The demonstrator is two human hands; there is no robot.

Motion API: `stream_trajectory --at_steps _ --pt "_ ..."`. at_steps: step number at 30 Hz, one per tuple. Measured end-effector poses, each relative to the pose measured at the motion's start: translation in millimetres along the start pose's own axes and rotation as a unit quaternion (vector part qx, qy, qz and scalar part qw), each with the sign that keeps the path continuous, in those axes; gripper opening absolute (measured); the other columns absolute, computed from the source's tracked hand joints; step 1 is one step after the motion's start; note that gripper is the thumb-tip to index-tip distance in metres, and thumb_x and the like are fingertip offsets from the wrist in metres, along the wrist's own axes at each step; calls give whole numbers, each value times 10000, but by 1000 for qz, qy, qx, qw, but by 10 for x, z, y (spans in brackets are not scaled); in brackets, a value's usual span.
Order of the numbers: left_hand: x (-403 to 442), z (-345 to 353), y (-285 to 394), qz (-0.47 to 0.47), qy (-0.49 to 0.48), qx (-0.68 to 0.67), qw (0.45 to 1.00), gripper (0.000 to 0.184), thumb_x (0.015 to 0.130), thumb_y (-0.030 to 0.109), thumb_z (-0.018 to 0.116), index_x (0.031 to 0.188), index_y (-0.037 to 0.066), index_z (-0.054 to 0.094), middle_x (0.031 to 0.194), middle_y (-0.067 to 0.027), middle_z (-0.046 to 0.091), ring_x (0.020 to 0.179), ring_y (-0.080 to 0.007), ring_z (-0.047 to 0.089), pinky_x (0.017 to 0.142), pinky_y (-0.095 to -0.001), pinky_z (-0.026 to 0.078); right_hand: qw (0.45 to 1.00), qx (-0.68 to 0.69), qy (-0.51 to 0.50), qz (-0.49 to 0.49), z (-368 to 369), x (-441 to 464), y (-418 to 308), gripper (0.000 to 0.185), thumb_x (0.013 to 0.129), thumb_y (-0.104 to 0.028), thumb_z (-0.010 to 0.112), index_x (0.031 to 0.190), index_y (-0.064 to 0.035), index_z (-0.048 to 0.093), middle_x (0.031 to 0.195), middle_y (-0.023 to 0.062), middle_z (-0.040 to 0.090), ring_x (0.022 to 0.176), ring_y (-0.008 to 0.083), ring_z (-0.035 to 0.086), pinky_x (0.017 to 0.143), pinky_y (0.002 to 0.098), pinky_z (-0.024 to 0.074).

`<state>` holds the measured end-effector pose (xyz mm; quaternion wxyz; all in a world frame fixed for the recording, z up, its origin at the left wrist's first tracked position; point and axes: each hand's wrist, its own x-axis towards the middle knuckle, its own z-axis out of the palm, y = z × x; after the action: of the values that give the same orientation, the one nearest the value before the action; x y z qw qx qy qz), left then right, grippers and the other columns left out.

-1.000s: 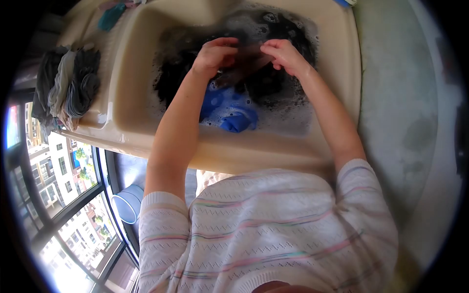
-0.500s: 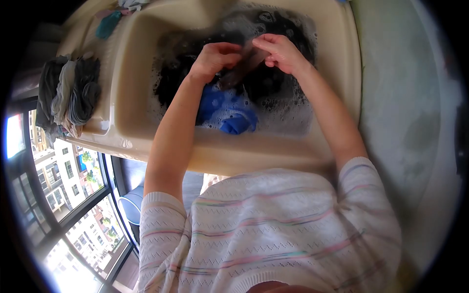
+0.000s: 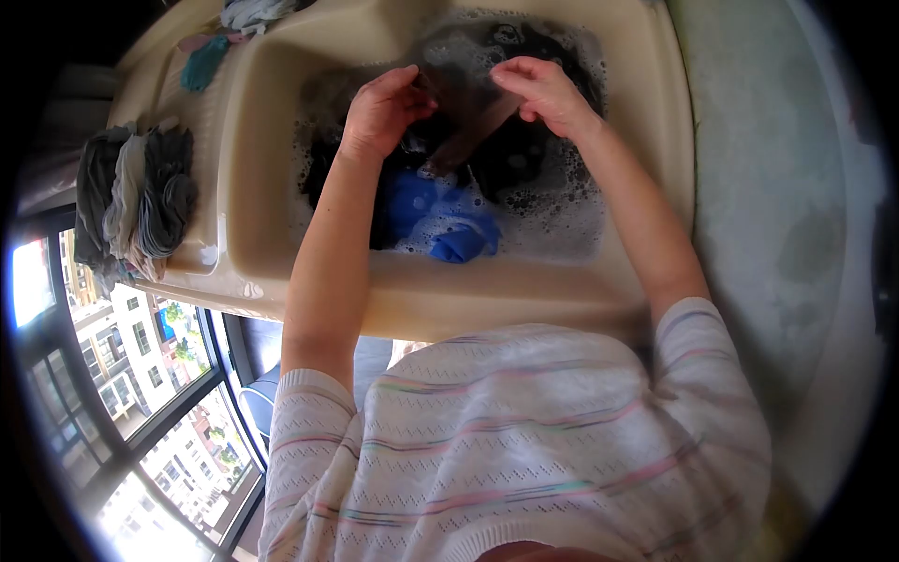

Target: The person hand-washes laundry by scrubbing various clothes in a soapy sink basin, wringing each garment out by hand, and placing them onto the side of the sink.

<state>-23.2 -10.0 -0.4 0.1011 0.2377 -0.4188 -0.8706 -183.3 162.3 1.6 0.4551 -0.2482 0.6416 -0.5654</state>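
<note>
Closest is the person's striped white shirt [image 3: 524,421], up against the near side of the tan sink [image 3: 524,304]. In the near part of the sink, a bunched blue cloth [image 3: 459,244] pokes out of the bubbly water [image 3: 562,229]. A bit deeper into the sink is the thin brown cloth [image 3: 478,131], the piece being worked on. Its low end is by the blue cloth, and its top end goes up to the right hand [image 3: 543,94], which pinches it over the sink's water. The left hand [image 3: 384,112] is over the left part of the sink with bent fingers (I can't tell if they have a bit of the cloth too). Black clothes [image 3: 515,167] lie in the sink's water around the brown cloth. My guess is that the step now is spreading and washing this thin piece; the next move calls for a good hold with both hands and a soft pull, since it looks easy to stretch. On the sink's left ledge hang grey cloths [image 3: 167,197], and farther along that ledge is a small teal cloth [image 3: 203,66]. Way past the sink, tall buildings [image 3: 140,347] show through the window.
</note>
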Motion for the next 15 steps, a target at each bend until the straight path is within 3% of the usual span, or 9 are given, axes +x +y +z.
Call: stream_trajectory --at_steps 5,8,12,15 --pt "1 103 -4 11 -20 -40 999 191 853 214 530 867 31 579 795 -68 608 715 -196 587 631 -311 460 999 -29 -24 -31 66 -23 -28 241 835 -202 589 1006 -32 580 833 -1 540 511 48 422 439 175 354" --pt "20 -46 84 26 16 -31 999 217 869 262 507 974 84 574 896 -46 624 798 -184 591 668 -335 450 996 -47 53 -50 -92 31 15 225 827 -187 601 981 -24 594 773 0 553 484 49 421 422 193 352" --pt "-2 -81 167 21 -35 -55 998 243 870 311 507 941 88 573 872 -39 621 780 -183 592 639 -340 445 991 -91 91 -42 -156 78 57 203 814 -180 608 956 -35 612 714 -1 556 481 52 434 407 207 349" --pt "-10 -113 197 19 -92 -47 994 269 865 347 516 908 87 571 824 -46 617 741 -192 591 603 -336 443 965 -240 101 -30 -200 110 134 224 815 -212 599 992 -75 603 758 -9 564 528 46 448 441 185 362"
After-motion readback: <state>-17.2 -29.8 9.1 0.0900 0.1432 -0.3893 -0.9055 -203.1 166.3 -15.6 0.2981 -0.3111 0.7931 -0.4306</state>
